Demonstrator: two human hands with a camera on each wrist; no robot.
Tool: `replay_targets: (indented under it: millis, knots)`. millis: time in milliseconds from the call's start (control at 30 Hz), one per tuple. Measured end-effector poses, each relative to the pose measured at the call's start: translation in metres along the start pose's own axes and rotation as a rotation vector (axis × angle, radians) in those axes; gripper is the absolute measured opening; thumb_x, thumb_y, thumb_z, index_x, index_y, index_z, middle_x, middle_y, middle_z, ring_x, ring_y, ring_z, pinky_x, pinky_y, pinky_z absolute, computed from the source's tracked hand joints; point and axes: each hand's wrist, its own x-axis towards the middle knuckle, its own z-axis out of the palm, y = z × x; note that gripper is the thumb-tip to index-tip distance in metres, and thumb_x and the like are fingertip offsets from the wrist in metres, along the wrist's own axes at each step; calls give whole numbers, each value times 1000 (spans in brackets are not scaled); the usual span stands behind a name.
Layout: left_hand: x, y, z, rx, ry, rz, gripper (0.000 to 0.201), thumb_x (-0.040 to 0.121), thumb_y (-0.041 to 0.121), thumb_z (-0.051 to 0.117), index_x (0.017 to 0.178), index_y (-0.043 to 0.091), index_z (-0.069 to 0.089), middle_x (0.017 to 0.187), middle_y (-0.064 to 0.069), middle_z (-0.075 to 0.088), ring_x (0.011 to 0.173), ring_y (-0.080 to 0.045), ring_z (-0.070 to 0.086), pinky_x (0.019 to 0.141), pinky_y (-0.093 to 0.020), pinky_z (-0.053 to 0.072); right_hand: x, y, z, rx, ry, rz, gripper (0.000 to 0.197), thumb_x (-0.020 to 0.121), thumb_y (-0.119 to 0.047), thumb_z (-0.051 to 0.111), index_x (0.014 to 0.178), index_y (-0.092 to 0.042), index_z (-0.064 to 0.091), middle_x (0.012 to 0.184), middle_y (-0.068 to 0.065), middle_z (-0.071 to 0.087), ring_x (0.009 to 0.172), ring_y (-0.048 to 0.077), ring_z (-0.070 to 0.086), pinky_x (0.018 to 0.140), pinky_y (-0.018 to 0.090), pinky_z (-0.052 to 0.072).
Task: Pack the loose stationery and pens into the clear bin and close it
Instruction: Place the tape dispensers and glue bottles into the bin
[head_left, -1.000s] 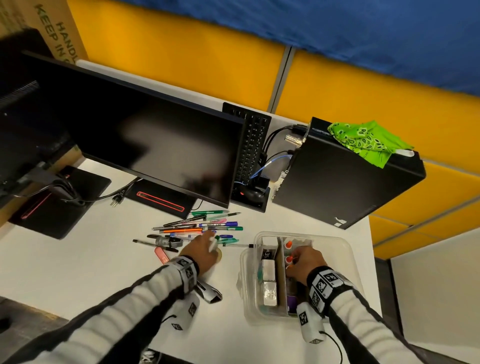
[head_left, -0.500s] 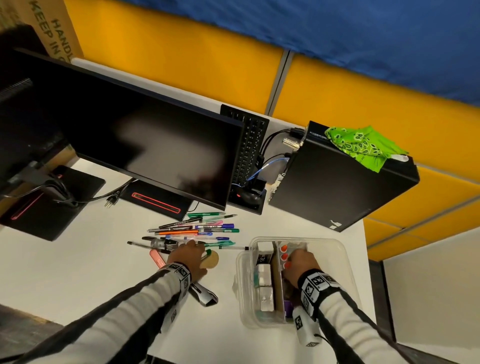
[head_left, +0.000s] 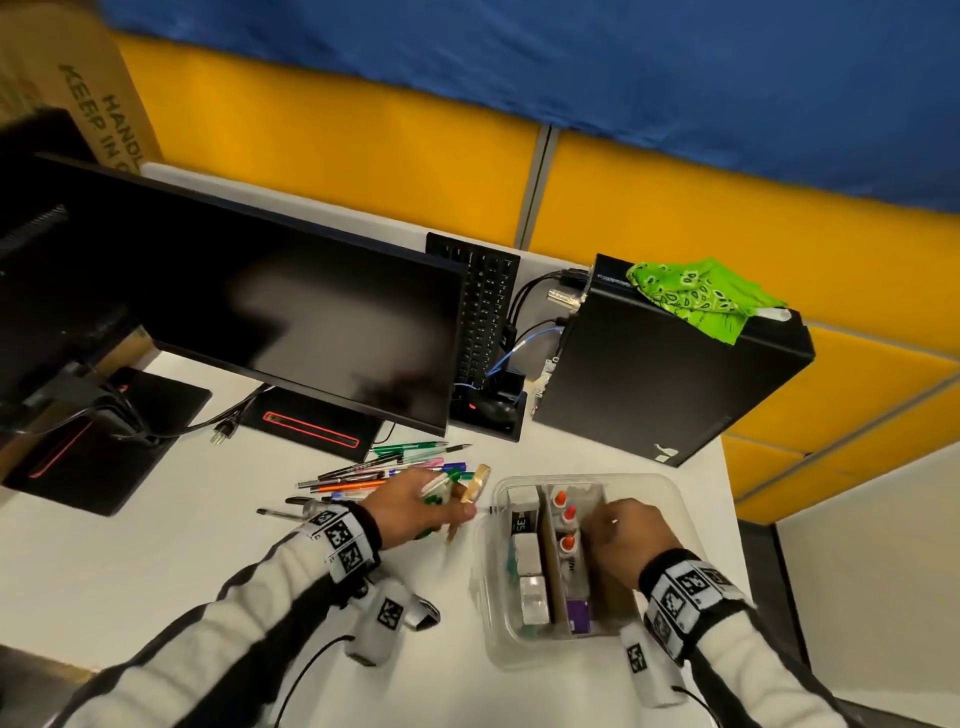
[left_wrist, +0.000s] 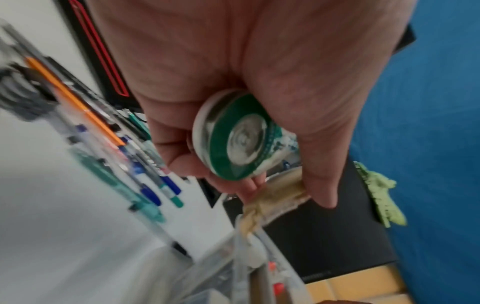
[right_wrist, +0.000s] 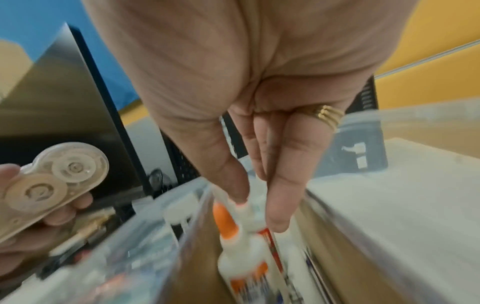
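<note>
The clear bin (head_left: 670, 493) stands open at the desk's right, split by a cardboard divider (head_left: 550, 561). My right hand (head_left: 618, 530) reaches into it, and its straight fingers (right_wrist: 279, 205) touch the orange-capped glue bottles (head_left: 563, 519) (right_wrist: 241, 246). My left hand (head_left: 457, 514) hovers just left of the bin's rim. It grips a green tape dispenser (head_left: 434, 496) (left_wrist: 236, 139) and a clear tape roller (head_left: 477, 483) (right_wrist: 52, 181). Several loose pens (head_left: 363, 475) (left_wrist: 103, 131) lie on the desk behind that hand.
A monitor (head_left: 285, 322) and an upright keyboard (head_left: 483, 312) stand behind the pens. A black PC tower (head_left: 665, 374) with a green bandana (head_left: 701, 296) sits behind the bin. A silver object (head_left: 423, 613) lies under my left wrist. The desk's right edge runs near the bin.
My left hand has lifted the two tape dispensers off the desk and moved right, toward the bin. My right hand has stayed inside the bin at the glue bottles.
</note>
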Motion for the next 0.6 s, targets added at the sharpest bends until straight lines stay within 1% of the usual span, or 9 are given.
replay_targets:
  millis: [67, 133, 200, 267, 367, 400, 467, 567, 600]
  knots:
    - [2, 18, 2, -21, -107, 31, 38, 82, 51, 75, 86, 13, 71, 67, 4, 60, 57, -7, 52, 55, -21, 43, -9, 3, -13, 134, 113, -62, 12, 92, -23, 62, 97, -21, 72, 95, 0, 73, 87, 18, 68, 77, 28, 53]
    - [6, 29, 9, -73, -225, 37, 58, 76, 65, 73, 88, 8, 70, 72, -3, 58, 62, -11, 51, 58, -24, 43, -25, 0, -27, 423, 158, -159, 22, 95, -17, 60, 113, -29, 69, 106, -5, 72, 88, 18, 70, 80, 36, 60]
    - [10, 39, 20, -156, -307, 35, 56, 75, 68, 72, 89, 14, 72, 82, -8, 64, 74, -16, 57, 74, -31, 48, -45, -10, -41, 731, 58, -236, 32, 97, -12, 60, 118, -35, 64, 111, -3, 70, 82, 25, 73, 67, 37, 62]
    - [13, 49, 37, -337, -363, 40, 45, 78, 56, 77, 93, 14, 74, 91, -11, 68, 85, -23, 61, 86, -37, 48, -64, -19, -47, 873, -88, -262, 37, 93, -13, 67, 121, -36, 60, 110, 1, 70, 78, 29, 74, 57, 33, 58]
    - [12, 67, 66, -643, -395, 87, 24, 93, 20, 66, 108, 2, 69, 98, -13, 73, 89, -23, 68, 90, -33, 54, -80, -23, -41, 877, -143, -252, 49, 83, -22, 80, 122, -37, 54, 106, 2, 73, 82, 24, 75, 60, 33, 60]
    - [13, 70, 74, -685, -398, 96, 25, 95, 12, 60, 113, -4, 64, 100, -13, 72, 90, -23, 68, 89, -32, 54, -83, -22, -36, 933, -162, -225, 47, 85, -21, 79, 122, -33, 54, 105, 6, 75, 82, 28, 76, 61, 36, 61]
    - [10, 77, 89, -660, -400, 128, 29, 96, 10, 58, 118, -8, 60, 103, -15, 70, 93, -24, 67, 89, -31, 53, -87, -16, -28, 1080, -200, -170, 33, 91, -14, 72, 120, -19, 58, 99, 14, 77, 78, 36, 76, 61, 37, 63]
    - [7, 81, 103, -472, -336, 145, 17, 98, 15, 59, 108, 5, 68, 97, -3, 73, 92, -15, 67, 90, -27, 51, -88, -1, -23, 1154, -156, -123, 15, 94, -9, 66, 109, -12, 67, 86, 21, 76, 68, 32, 73, 56, 33, 61]
    - [8, 81, 105, -423, -306, 136, 15, 99, 15, 59, 108, 11, 70, 100, 0, 73, 97, -14, 67, 92, -27, 51, -88, 5, -22, 1144, -135, -113, 11, 95, -9, 65, 105, -12, 70, 82, 23, 75, 65, 31, 72, 56, 33, 59]
